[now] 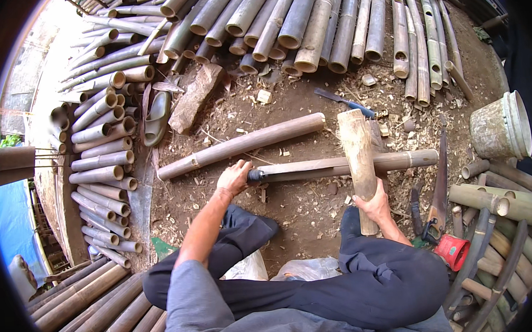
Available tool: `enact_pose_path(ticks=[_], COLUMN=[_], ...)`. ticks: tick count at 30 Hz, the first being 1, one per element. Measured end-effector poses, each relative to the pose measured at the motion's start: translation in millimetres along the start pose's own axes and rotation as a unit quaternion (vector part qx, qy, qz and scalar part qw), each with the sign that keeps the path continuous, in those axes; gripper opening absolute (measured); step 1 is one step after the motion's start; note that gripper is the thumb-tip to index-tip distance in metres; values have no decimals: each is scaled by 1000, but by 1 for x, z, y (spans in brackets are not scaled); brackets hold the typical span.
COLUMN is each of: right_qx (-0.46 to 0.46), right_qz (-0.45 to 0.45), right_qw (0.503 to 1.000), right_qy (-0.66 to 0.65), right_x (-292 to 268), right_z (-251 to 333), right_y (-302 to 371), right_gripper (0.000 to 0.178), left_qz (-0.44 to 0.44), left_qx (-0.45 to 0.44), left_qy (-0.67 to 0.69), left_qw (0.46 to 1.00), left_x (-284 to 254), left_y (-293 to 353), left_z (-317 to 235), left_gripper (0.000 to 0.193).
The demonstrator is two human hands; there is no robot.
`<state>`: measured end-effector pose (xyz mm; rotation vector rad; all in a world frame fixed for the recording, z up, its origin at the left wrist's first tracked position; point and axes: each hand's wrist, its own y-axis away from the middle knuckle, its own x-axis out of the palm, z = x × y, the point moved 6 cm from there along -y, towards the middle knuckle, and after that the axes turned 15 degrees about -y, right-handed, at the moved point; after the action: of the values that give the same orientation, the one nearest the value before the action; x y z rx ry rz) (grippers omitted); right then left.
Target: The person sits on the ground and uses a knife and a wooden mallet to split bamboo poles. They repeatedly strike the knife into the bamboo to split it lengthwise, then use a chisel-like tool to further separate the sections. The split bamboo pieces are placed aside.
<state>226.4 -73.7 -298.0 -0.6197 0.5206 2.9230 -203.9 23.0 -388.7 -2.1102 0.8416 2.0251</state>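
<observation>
Closest in, beyond the crossed legs in dark trousers [368, 275], the right hand [374, 205] is wrapped around the lower part of a thick, pale wooden club [356, 146], fingers curled firmly with no visible gap. That club points away from the body, its upper stretch passing over a brown, round bamboo tube [404, 160] that lies left to right ahead of both hands, so their long axes cross nearly square; whether they touch, I cannot tell. The right hand is the nearer one to this crossing. Off to the left, the left hand [235, 176] is closed about a black handle [255, 175], from which a long dark blade [302, 174] runs rightward along the tube toward the club; its tip cannot be made out. Past the tube, a second brown bamboo length [241, 147] rests on the bare, chip-strewn soil [275, 118], slanting up to the right, and a blue-handled flat tool [359, 109] lies near the club's top end. Farthest out, grey-brown bamboo poles [319, 25] are stacked with their cut ends facing the person.
</observation>
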Motion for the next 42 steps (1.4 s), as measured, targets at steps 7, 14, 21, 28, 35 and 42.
enact_pose_path(ticks=[7, 14, 21, 28, 35, 42], right_qx=[32, 35, 40, 39, 18, 39], right_qz=[20, 30, 29, 29, 22, 16], right_qw=[999, 999, 998, 999, 1000, 999], right_qy=[33, 20, 24, 16, 5, 7], right_x=[4, 6, 6, 2, 4, 5], right_z=[8, 17, 0, 2, -3, -2], right_y=[-4, -7, -5, -5, -2, -3], right_gripper=[81, 80, 85, 86, 86, 86], left_qz=[129, -19, 162, 8, -30, 80], left_qx=[18, 41, -36, 36, -15, 5], left_qy=[-119, -69, -78, -156, 51, -135], left_qw=[984, 997, 983, 987, 998, 988], left_x=[-144, -96, -97, -193, -19, -195], left_y=[8, 7, 5, 4, 5, 11], left_z=[-29, -8, -9, -59, 5, -54], left_gripper=[51, 59, 61, 43, 49, 41])
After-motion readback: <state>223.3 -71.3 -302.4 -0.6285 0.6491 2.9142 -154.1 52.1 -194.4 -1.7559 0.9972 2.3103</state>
